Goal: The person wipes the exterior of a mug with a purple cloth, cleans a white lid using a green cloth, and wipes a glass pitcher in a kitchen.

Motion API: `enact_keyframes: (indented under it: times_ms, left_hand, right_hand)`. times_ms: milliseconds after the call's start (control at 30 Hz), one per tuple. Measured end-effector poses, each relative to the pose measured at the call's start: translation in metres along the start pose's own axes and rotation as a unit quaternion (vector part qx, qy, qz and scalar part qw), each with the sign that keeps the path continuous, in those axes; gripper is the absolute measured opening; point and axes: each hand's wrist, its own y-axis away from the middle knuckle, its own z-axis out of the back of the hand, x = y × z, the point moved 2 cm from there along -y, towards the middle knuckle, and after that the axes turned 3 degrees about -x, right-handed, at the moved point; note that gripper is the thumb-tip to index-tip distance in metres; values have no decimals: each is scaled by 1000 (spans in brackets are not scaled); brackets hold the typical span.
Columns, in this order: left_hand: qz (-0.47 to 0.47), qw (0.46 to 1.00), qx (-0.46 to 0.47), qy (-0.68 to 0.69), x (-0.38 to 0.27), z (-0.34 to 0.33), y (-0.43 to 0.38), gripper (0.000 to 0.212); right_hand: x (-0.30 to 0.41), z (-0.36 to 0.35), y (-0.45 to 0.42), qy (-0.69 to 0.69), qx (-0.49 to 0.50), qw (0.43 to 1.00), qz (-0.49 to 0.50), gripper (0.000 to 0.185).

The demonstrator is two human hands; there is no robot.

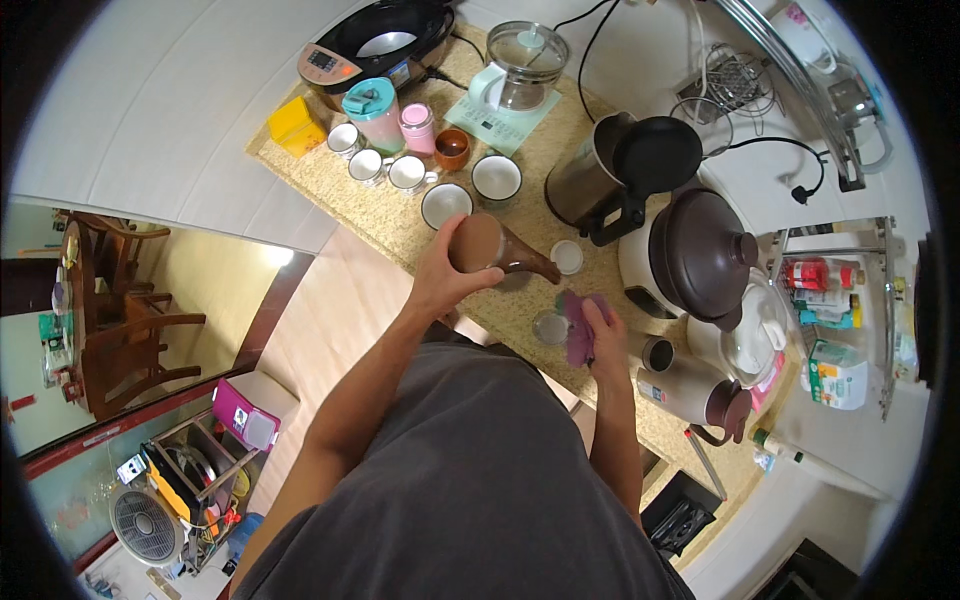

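My left hand (436, 279) holds a round brown vessel (475, 244) with a tapered, glossy handle-like part that points right over the counter. Whether that part belongs to the vessel is hard to tell. A purple cloth (579, 330) is gripped in my right hand (610, 341). Just left of the cloth stands a small clear glass container (550, 328). Between my hands and farther back lies a round white lid (567, 257). Two dark-rimmed white mugs (447, 206) stand close behind my left hand.
Behind are small cups (366, 166), a brown cup (452, 149), a pink jar (417, 127), a teal-lidded pitcher (373, 112) and a glass kettle (525, 67). To the right stand an open-lidded electric kettle (592, 176), a brown-lidded cooker (697, 255) and a thermos jug (679, 386).
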Motion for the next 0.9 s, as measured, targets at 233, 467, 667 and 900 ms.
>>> enact_keyframes:
  times_ms: [233, 467, 667, 900]
  left_hand:
    - [-161, 956, 80, -231, 6, -42, -48, 101]
    - [-150, 942, 128, -272, 24, -68, -63, 102]
    - [-148, 941, 147, -266, 31, -70, -57, 109]
    - [-164, 903, 140, -372, 24, -69, -50, 116]
  right_hand:
    - [0, 57, 29, 49, -74, 990, 113, 28]
    - [-20, 72, 57, 1, -132, 982, 134, 23]
    - [-24, 80, 67, 19, -127, 981, 144, 24]
    - [-8, 77, 61, 95, -121, 976, 156, 26]
